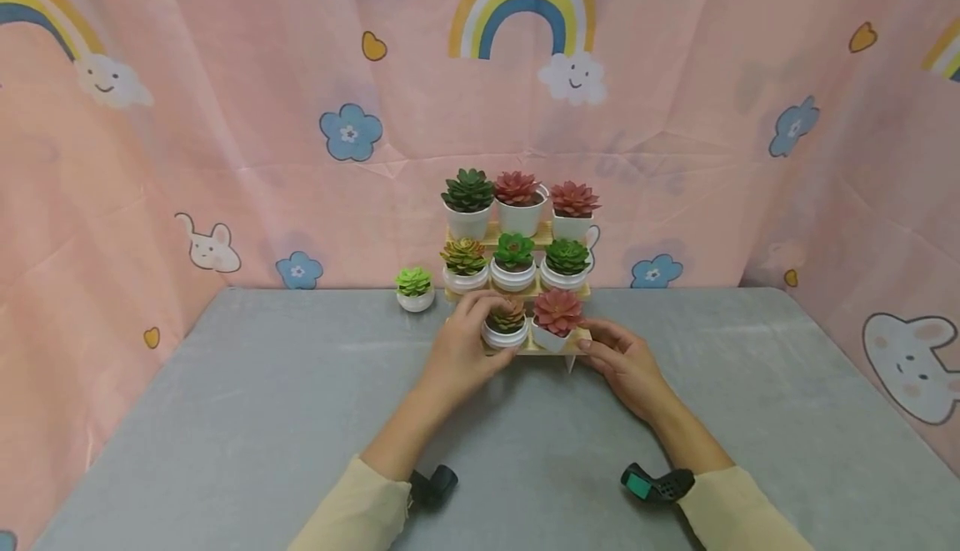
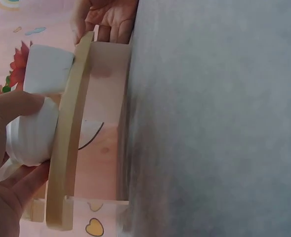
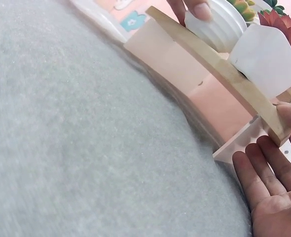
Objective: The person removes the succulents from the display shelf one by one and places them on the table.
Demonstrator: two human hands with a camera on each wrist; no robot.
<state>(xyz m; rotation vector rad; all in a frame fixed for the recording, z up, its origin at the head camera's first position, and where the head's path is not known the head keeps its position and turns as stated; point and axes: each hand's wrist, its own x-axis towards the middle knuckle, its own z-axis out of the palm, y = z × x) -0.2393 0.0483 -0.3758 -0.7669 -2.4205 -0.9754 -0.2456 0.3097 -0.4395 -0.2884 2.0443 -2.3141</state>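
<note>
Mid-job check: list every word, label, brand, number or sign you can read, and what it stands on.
None readable in any view.
Pink fabric backdrop: printed pictures, no readable words.
Ribbed round white pot, pale wooden stand: no lettering visible.
Black wrist-worn device with green patch: too small to read any marking.

The left hand (image 1: 461, 347) hides part of the gripped pot (image 1: 505, 338); the head view's edge crops both sleeves (image 1: 358, 508).
</note>
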